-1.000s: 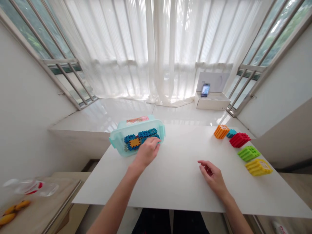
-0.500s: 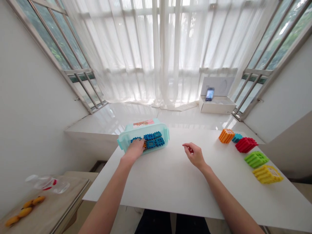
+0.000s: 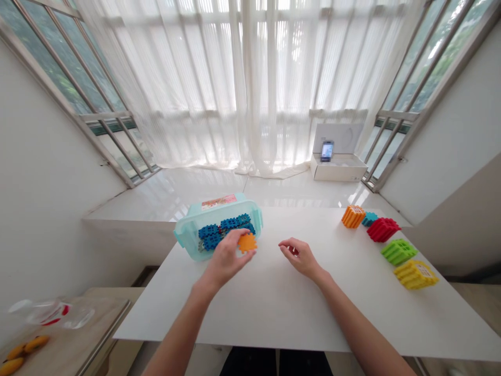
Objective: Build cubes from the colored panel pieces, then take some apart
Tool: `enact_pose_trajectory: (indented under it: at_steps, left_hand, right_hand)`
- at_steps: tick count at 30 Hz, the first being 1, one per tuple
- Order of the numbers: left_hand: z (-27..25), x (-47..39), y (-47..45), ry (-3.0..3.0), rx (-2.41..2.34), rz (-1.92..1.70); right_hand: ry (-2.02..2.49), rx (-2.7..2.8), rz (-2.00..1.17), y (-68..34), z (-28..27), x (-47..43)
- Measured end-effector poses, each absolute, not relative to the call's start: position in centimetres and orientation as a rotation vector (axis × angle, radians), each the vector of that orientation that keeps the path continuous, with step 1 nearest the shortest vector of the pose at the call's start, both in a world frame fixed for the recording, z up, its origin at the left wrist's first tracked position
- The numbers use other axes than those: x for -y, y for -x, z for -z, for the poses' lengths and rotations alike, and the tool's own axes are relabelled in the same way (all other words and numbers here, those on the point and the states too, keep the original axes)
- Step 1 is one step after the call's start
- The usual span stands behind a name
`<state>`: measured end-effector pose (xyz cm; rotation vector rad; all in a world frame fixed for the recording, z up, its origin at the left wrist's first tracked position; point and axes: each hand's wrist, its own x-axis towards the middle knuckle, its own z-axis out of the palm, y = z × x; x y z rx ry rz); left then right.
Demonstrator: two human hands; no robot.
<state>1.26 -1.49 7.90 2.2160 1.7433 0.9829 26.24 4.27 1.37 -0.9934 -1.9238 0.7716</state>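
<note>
In my left hand (image 3: 229, 256) is a square orange toothed plastic building piece (image 3: 248, 243), pinched between thumb and fingers in front of the bin. The light-teal plastic bin (image 3: 188, 240) tilts its opening toward me and holds several dark blue toothed building pieces (image 3: 211, 237). My right hand (image 3: 300, 256) hovers over or rests on the white table (image 3: 270, 308), right of the orange piece and apart from it. Its fingers curl with thumb and index close together; whether anything small is between them I cannot make out.
Along the table's right side stand toothed block stacks: orange (image 3: 353, 216), teal (image 3: 369, 219), red (image 3: 383, 230), green (image 3: 398, 251) and yellow (image 3: 415, 274). A white box (image 3: 340, 168) with a phone (image 3: 327, 150) sits on the sill. At left are a plastic bottle (image 3: 55, 313) and yellow fruit (image 3: 23, 350).
My left hand has come out of the bin toward the right, bringing the orange piece. My right hand has shifted slightly left in view, and the whole view has turned a little.
</note>
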Motion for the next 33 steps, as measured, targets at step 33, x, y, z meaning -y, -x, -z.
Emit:
enact_pose_trajectory:
  at_steps: [33]
  left_hand:
    - [-1.1,-8.0,-12.2,-1.195,-0.91,-1.102]
  right_hand:
    - [1.206,1.62,-0.937,-31.3,-2.4,-6.8]
